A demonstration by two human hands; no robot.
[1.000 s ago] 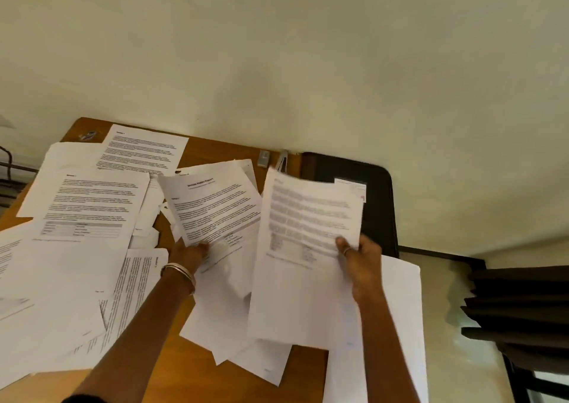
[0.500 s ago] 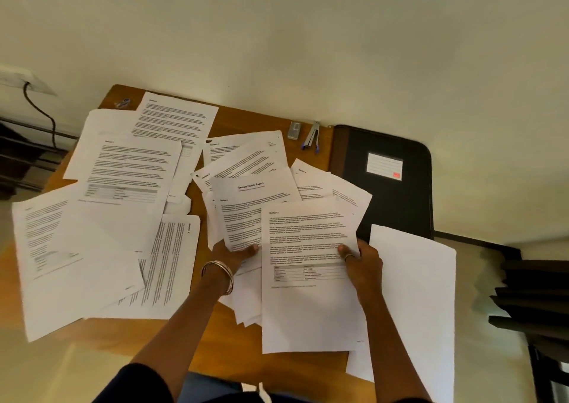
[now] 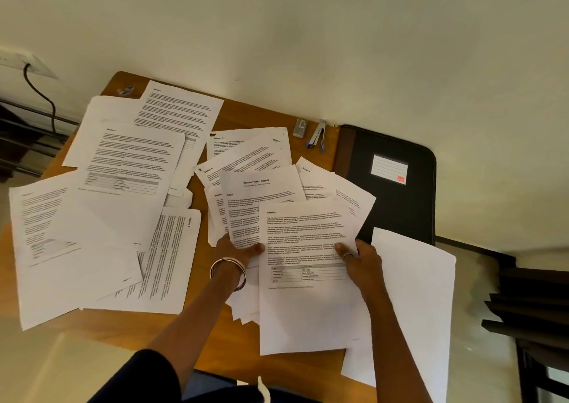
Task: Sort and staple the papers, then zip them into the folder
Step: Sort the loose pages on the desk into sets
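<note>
Your right hand point(image 3: 360, 259) pinches the Section 3 sheet point(image 3: 308, 279) while your left hand point(image 3: 238, 248) grips the title page point(image 3: 261, 193), likely to compare order (stapler point(image 3: 318, 134) and folder point(image 3: 397, 187) wait unused on the desk point(image 3: 246, 119)).

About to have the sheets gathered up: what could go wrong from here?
1. The blank sheet and the left sheet overhang the table edge and could slide off.
2. Sections lie mixed and overlapping; the Section 3 page in the right hand could be stacked out of order with the title page under the left hand.
</note>
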